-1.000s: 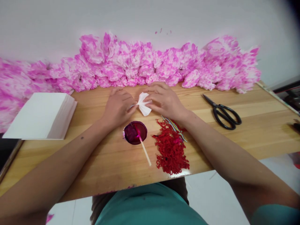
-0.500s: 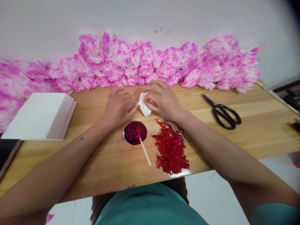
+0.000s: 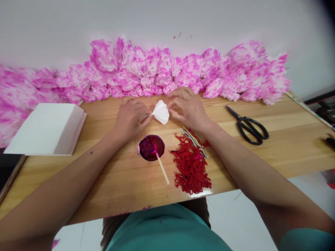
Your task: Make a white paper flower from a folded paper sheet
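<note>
My left hand [image 3: 134, 116] pinches the narrow, gathered end of a small white paper piece [image 3: 161, 112], which fans out to the right above the table. My right hand [image 3: 186, 107] is at the paper's wide right edge, thumb and forefinger close together there; whether they grip the edge is too small to tell. Nearer my body lies a round dish of dark magenta liquid [image 3: 149, 148] with a pale stick [image 3: 163, 170] resting in it. Right of the dish is a pile of red yarn-like strands [image 3: 192, 167], with a few pale thin strips [image 3: 195, 141] on its upper part.
A thick stack of white paper [image 3: 43, 129] lies at the left. Black-handled scissors [image 3: 248, 126] rest on the wooden table [image 3: 288, 139] at the right. Pink and white paper flowers [image 3: 146, 69] line the back along the wall. A dark object [image 3: 330, 141] is at the far right edge.
The white paper now shows as one rounded fan instead of a twisted bow-like shape. My right hand has shifted slightly right, uncovering more of the paper and the pale strips.
</note>
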### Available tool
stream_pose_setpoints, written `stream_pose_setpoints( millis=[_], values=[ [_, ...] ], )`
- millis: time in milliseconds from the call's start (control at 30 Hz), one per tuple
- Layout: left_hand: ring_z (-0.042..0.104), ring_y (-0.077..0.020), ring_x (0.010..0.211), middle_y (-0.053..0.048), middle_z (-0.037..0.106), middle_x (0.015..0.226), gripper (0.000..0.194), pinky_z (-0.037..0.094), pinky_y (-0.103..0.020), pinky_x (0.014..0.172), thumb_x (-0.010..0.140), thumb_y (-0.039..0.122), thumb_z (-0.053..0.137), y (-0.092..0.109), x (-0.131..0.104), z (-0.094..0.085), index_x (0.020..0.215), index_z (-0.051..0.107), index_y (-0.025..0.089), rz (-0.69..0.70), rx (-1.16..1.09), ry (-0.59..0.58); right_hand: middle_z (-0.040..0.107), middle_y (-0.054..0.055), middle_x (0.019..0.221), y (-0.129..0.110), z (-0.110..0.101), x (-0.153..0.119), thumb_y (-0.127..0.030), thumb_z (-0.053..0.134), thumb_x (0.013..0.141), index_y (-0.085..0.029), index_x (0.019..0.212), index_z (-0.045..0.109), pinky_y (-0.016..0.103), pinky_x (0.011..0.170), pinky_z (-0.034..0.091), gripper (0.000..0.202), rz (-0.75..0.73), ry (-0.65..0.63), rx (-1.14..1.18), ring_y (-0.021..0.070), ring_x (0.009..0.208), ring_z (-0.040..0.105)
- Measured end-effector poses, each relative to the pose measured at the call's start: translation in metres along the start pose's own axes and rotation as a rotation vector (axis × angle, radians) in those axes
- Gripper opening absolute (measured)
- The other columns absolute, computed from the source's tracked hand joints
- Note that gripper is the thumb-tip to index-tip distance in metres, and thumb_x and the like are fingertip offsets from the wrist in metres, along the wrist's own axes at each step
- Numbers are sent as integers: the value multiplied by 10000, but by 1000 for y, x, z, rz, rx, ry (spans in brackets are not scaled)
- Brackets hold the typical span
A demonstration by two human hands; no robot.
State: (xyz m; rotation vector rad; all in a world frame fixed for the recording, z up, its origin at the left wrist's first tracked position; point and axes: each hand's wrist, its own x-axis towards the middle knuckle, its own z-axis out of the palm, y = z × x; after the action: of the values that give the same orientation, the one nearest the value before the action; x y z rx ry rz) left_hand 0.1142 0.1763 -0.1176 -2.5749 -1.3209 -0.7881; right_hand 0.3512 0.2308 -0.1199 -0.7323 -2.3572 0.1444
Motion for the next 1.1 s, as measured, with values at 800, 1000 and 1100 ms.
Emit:
stream_pose_setpoints(
  millis=[800,1000,1100],
  values=[
    [612,-213,794,-24,692,756,214,416,-413,865,901,275,535,1,0,2,716,607,195,1,26,-20,703,40,1020,-1,-2,-2,-285,584,867,-234,815,647,440,940,441,96,196,69,177,234,1007,614],
    [600,-206,765,-24,681,734,211,409,-413,844,898,276,552,1,0,1,713,607,188,29,22,-11,646,34,1204,-6,-2,2,-326,616,872,-265,920,655,509,1033,385,87,-17,-35,130,259,1160,544],
    [597,-200,768,-25,682,744,212,411,-411,846,901,268,535,3,0,2,717,606,191,38,5,-17,640,48,1216,-7,0,3,-342,591,899,-249,888,654,508,1021,399,113,-50,-38,73,263,1164,530]
  ],
)
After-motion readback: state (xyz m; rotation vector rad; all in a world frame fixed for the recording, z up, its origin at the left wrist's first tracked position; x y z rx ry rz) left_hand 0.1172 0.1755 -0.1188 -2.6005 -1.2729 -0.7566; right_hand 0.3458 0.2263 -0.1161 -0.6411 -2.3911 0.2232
